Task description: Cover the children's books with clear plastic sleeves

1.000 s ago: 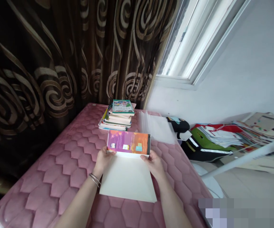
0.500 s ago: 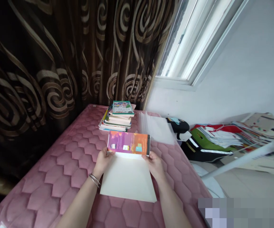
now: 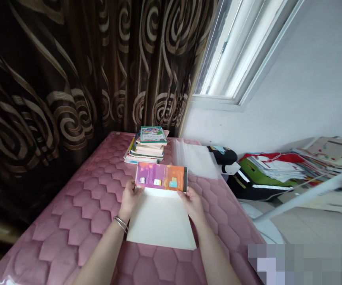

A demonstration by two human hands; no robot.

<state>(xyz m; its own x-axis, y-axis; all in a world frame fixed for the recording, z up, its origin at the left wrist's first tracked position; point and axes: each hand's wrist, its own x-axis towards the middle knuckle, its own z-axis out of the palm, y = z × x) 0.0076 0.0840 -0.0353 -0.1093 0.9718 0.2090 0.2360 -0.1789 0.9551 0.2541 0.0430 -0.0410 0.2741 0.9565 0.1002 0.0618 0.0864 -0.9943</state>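
Here we are at the pink quilted mattress [image 3: 70, 206], and both hands are on the job: the left hand [image 3: 130, 202] and the right hand [image 3: 192, 205] sit apart, each pinching a lower corner of a slim book [image 3: 160, 176] with a purple-and-orange cover. That book lies across the far edge of a cream sheet of paper [image 3: 161, 220], tilted a touch and overlapping the sheet only slightly, with the hands resting on the sheet's top corners. A thin bangle [image 3: 120, 224] circles the left wrist. Just beyond the book, nearly touching it, stands a stack of books [image 3: 147, 144], a green-bordered one on top. To the right of the stack, a clear plastic sleeve [image 3: 196, 159] lies flat on the mattress. Over on the left, a dark curtain [image 3: 70, 79] with gold swirls hangs down along the mattress, and a bright window [image 3: 236, 51] sits up at the right. Further right, off the mattress, a black-and-green bag [image 3: 258, 178] lies beside a heap of papers [image 3: 277, 166].
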